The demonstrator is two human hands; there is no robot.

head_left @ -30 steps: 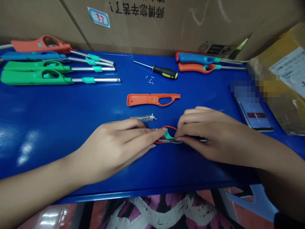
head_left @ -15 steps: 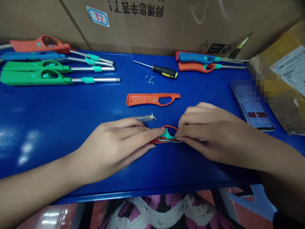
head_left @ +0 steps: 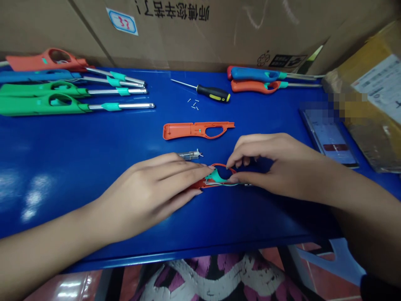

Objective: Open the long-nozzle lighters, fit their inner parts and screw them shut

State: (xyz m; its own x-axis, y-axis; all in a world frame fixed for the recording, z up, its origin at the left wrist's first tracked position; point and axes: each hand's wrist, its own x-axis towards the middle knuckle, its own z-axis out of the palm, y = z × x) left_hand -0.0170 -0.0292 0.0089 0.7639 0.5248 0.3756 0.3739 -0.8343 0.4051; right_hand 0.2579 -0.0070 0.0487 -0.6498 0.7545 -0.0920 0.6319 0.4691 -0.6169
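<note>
An orange lighter half-shell point(head_left: 196, 184) lies on the blue table with a green trigger point(head_left: 215, 176) and thin wires in it. My left hand point(head_left: 153, 184) grips its handle end, fingers together and covering most of it. My right hand point(head_left: 266, 163) is at the shell's loop, thumb and index finger parted; the thumb tip meets the shell near the trigger's right side. Behind my left fingers rests a clear fuel tank point(head_left: 189, 155) with a metal valve, partly hidden. Farther back lies the matching orange half-shell point(head_left: 180, 131), its inside facing up.
A black-and-yellow screwdriver point(head_left: 214, 93) and several small screws point(head_left: 193, 103) lie at the back. Assembled lighters are lined up at back left, including a green one point(head_left: 40, 104), and back right, including a blue one point(head_left: 253, 74). A phone point(head_left: 332, 140) and cardboard box point(head_left: 369, 108) stand right.
My right thumb and fingers, bunched together at the shell before, have spread apart. My left hand stays on the shell. The whole view has shifted slightly.
</note>
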